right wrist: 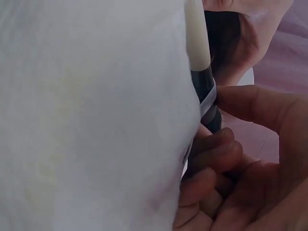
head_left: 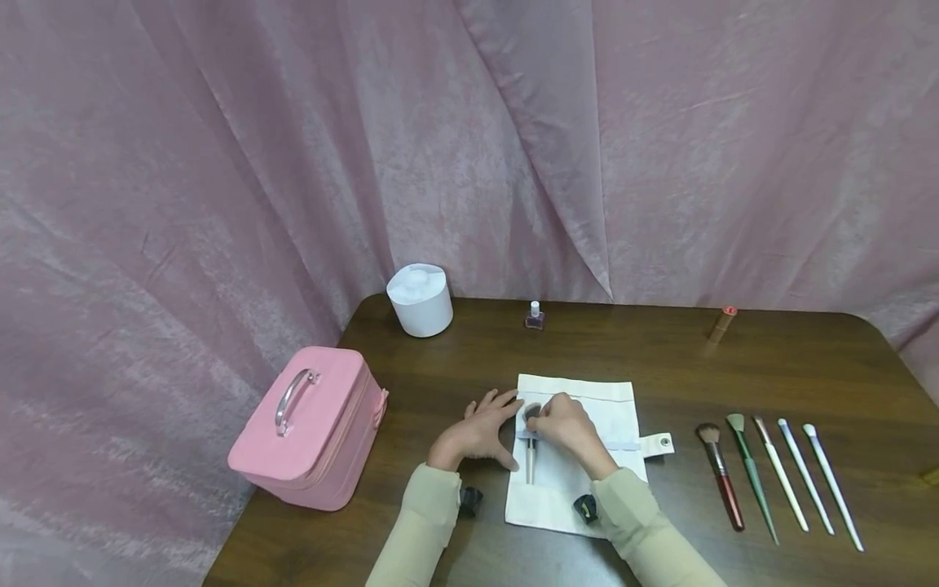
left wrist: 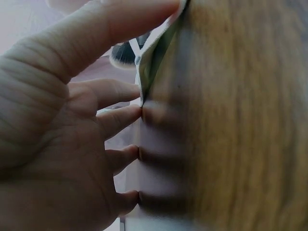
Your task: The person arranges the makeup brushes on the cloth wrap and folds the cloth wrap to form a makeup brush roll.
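A white fabric brush roll (head_left: 543,509) lies spread on the table, with an elastic band (head_left: 623,446) across it and a snap tab (head_left: 656,444) at its right. Near its left side lies a makeup brush (head_left: 531,466) with a pale handle, dark bristles up, passing under the band. My right hand (head_left: 568,424) pinches this brush by its head, thumb against the band (right wrist: 208,101) in the right wrist view. Fingers spread, my left hand (head_left: 477,432) rests at the roll's left edge, thumb on the edge and fingertips against the table in the left wrist view.
Several makeup brushes (head_left: 751,465) lie in a row to the right. A pink case (head_left: 315,440) stands at left. Along the back are a white round container (head_left: 421,306), a small nail polish bottle (head_left: 535,318) and a brown tube (head_left: 722,324). A pink curtain hangs behind.
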Motion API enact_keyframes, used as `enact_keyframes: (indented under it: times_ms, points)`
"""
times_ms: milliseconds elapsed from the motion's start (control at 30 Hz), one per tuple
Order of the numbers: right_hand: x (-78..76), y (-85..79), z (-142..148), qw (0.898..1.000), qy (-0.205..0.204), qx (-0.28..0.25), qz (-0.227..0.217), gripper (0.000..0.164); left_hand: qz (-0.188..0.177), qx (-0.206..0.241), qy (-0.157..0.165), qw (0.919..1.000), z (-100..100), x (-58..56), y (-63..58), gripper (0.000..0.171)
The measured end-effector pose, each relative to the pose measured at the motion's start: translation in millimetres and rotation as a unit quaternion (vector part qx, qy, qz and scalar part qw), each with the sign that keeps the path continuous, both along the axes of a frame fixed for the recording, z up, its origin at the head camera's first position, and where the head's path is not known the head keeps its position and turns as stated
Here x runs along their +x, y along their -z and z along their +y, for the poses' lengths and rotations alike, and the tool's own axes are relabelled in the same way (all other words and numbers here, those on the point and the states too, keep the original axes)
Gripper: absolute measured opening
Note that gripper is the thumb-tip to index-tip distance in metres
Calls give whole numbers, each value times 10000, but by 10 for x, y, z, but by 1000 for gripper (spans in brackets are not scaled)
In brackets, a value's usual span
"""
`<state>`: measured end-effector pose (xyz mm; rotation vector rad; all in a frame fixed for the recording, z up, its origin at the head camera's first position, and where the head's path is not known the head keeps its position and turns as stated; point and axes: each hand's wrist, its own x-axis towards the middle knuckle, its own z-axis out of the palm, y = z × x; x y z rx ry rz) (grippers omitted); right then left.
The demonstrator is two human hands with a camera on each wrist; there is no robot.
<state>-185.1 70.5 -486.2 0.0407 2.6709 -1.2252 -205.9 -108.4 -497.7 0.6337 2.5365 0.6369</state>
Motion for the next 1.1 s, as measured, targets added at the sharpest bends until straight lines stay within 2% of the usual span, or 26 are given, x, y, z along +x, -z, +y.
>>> enact_keyframes:
  times_ms: [500, 667, 933, 1100]
  points:
    - [-9, -26, -19, 9991, -85, 352, 222, 49, -7, 40, 0, 10000, 3, 11, 6, 102]
    - [-17, -28, -2, 9993, -127, 278, 231, 48, 10, 27, -17, 10000, 2, -3, 5, 102]
    - [6, -78, 116, 9984, -468, 138, 273, 24, -23, 51, -33, 10000, -5, 3, 14, 103]
    - [13, -128, 266, 9970, -500, -248, 544, 18, -19, 110, -44, 9999, -13, -1, 23, 102]
